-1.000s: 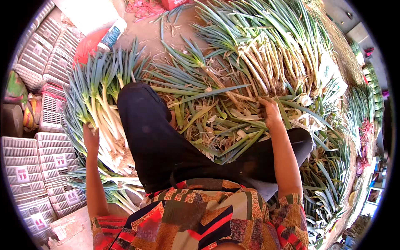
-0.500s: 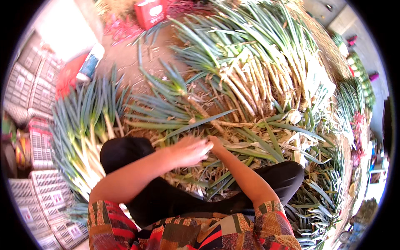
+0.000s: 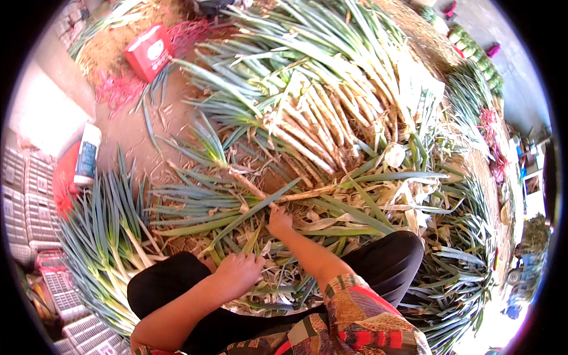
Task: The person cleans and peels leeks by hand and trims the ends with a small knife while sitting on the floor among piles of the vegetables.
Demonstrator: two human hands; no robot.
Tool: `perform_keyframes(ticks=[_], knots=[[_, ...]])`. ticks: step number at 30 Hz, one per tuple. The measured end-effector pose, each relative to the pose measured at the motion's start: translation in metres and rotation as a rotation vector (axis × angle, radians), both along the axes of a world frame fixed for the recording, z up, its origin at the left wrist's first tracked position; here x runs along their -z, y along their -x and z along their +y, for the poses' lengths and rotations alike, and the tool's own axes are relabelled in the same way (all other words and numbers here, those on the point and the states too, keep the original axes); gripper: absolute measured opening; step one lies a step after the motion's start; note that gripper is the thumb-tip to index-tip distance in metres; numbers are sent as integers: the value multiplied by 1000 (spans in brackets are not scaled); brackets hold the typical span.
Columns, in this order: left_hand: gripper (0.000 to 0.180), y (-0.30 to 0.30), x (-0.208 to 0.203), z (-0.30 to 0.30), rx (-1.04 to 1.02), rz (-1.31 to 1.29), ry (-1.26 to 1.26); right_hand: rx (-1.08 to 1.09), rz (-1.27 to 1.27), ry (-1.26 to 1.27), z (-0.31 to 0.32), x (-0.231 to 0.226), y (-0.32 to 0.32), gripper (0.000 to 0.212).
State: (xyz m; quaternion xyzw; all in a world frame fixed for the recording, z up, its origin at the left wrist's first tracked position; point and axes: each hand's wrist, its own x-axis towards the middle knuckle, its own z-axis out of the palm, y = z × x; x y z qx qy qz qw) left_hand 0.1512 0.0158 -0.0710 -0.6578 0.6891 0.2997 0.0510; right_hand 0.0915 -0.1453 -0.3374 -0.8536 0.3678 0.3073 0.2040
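Observation:
My right hand [image 3: 280, 221] is closed at the lower end of a long green onion [image 3: 247, 184], whose brown-skinned stalk slants up and left to its green leaves. Nearer to me, my left hand [image 3: 241, 273] is held low beside my knee with its fingers curled; what they hold, if anything, is hidden. Several blue-green leaves [image 3: 198, 207] lie left of my right hand. Beyond both hands is a large pile of unpeeled green onions [image 3: 322, 115], brown stalks toward me. Peeled green onions with pale stalks [image 3: 137, 248] lie to my left.
Stripped leaves and dry skins [image 3: 408, 198] cover the ground around my crossed legs and to the right. At the far left are a red bag [image 3: 149, 52], pink ties [image 3: 118, 93] and a white-and-blue container [image 3: 88, 155]. Plastic crates [image 3: 44, 210] line the left edge.
My hands have moved apart: the right has reached forward to the green onion's stalk, while the left has dropped nearer my lap. The whole view has shifted, with the surroundings now further left.

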Motion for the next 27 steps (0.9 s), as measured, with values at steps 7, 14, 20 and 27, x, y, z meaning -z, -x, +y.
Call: perform_keyframes(ticks=[7, 14, 20, 27], knots=[[34, 7, -2, -7, -43, 37, -101, 134, -223, -300, 35, 7, 17, 63], [35, 21, -11, -3, -44, 4, -17, 284, -275, -33, -13, -55, 30, 54], [34, 14, -7, 2, -32, 16, -59, 430, -162, -259, -21, -47, 49, 54], [34, 2, -5, 1, -51, 43, -33, 135, -286, 185, -26, -23, 26, 53]])
